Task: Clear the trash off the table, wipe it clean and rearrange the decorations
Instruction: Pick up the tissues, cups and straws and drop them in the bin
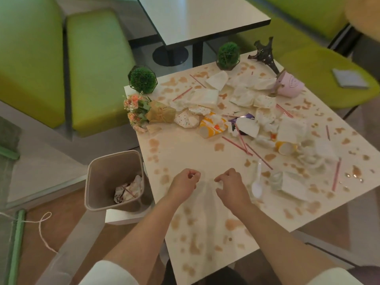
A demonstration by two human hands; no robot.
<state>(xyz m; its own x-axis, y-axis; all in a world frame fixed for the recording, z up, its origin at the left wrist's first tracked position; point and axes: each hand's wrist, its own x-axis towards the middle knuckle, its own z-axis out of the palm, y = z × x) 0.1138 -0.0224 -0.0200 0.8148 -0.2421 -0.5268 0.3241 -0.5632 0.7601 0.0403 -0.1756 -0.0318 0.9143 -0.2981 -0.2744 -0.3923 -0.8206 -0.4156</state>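
The white plastic spoon point(257, 182) lies near the table's point(205, 159) front edge, bowl toward the person, handle running away toward the trash heap point(242, 112) of crumpled napkins, paper cups and pink straws. Brown stains spot the whole cream top. The left hand point(185, 183) and right hand point(231, 185) hover over a bare patch, fingers loosely curled, apparently holding nothing, though blur hides the fingertips. A bin point(115, 179) stands beside the table's left edge; two potted green balls, a toppled bouquet and tower model sit beyond.
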